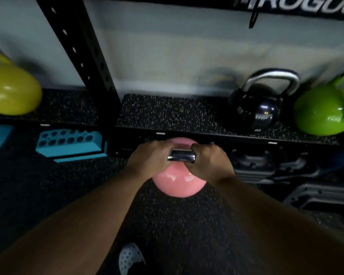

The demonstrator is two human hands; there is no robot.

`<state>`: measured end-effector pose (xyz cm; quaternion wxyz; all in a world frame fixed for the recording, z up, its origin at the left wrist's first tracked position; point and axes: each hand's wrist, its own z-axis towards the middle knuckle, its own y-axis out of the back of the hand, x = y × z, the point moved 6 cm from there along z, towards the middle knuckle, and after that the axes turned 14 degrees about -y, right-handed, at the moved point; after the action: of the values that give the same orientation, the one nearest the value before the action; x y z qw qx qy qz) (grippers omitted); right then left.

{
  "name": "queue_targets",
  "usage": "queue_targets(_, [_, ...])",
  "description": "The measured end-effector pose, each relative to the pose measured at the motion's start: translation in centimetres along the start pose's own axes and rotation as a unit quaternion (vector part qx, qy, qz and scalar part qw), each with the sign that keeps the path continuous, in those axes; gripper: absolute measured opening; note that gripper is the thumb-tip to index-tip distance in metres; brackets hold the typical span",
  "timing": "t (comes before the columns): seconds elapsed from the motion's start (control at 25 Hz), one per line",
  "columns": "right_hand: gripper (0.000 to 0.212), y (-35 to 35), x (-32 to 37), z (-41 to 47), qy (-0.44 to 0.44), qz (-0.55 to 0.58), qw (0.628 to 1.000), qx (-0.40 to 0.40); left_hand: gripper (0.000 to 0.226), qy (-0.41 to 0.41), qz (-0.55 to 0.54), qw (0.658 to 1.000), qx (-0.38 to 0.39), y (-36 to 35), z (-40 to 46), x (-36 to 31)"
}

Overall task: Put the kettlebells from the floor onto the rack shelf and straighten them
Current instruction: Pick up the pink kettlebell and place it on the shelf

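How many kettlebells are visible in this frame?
4. A pink kettlebell is held by both hands below the shelf edge; a yellow kettlebell, a black kettlebell and a green kettlebell sit on the shelf. More may lie outside the frame.

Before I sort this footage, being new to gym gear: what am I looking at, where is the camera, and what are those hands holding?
The one picture comes from a camera worn on a person's head, looking down past their bare arms. The left hand and right hand both grip the steel handle of a pink kettlebell, a ball-shaped weight, just in front of a black rack. Whether it is off the floor is hard to tell. The speckled shelf beyond it holds a black kettlebell, a green one to its right, and a yellow one past the upright post. The picture is blurred.
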<state>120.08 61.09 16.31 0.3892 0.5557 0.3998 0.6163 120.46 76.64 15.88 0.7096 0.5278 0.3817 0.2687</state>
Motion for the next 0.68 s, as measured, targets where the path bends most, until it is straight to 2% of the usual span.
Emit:
queue_targets(0.12, [0.02,1.9,1.9,5.4,0.032,0.01,0.999,-0.007,0.029,-0.013,0.021,0.999,-0.045,2.9,3.6,2.9])
queue_targets(0.4, [0.024,3.5,4.6,18.2,-0.006,-0.001,1.0,-0.018,0.022,-0.019,0.084,0.993,-0.087,7.4,13.3,10.8])
queue_targets(0.52, [0.022,2.8,5.3,21.2,-0.002,0.0,1.0,0.005,0.027,-0.014,0.085,0.992,-0.091,7.4,15.4,13.0])
queue_targets(0.68, [0.021,2.5,5.5,23.5,-0.013,0.006,1.0,-0.02,0.03,-0.015,0.06,0.993,-0.103,7.4,17.1,14.6])
